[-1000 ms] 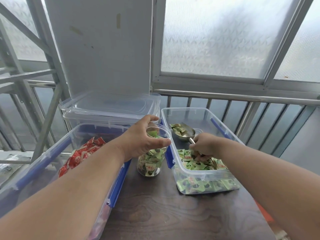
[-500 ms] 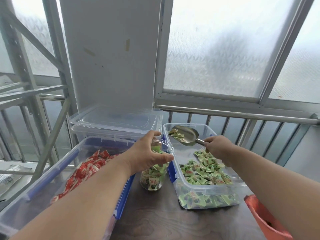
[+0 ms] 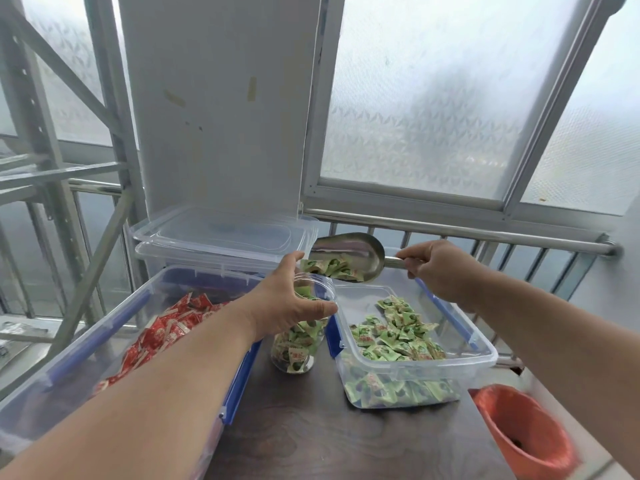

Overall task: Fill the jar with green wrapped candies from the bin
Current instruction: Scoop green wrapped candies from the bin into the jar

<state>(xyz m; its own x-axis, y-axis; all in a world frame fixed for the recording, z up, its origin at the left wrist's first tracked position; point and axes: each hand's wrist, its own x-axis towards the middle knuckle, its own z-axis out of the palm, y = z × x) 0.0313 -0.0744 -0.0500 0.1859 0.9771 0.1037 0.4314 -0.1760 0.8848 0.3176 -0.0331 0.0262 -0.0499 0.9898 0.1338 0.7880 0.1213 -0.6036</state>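
Observation:
A clear plastic jar stands upright on the dark table between two bins, partly filled with green wrapped candies. My left hand grips it around the rim. My right hand holds the handle of a metal scoop, tilted toward the jar's mouth. Several green candies sit at the scoop's lower lip, just above the jar. The clear bin to the right holds many green candies.
A larger blue-latched bin of red wrapped candies sits on the left. Behind it is a lidded clear container. An orange bucket stands low at the right. A metal railing and frosted windows close the back.
My right hand has lifted the loaded scoop out of the green candy bin and swung it left, tilted over the jar's mouth. My left hand has kept its hold on the jar.

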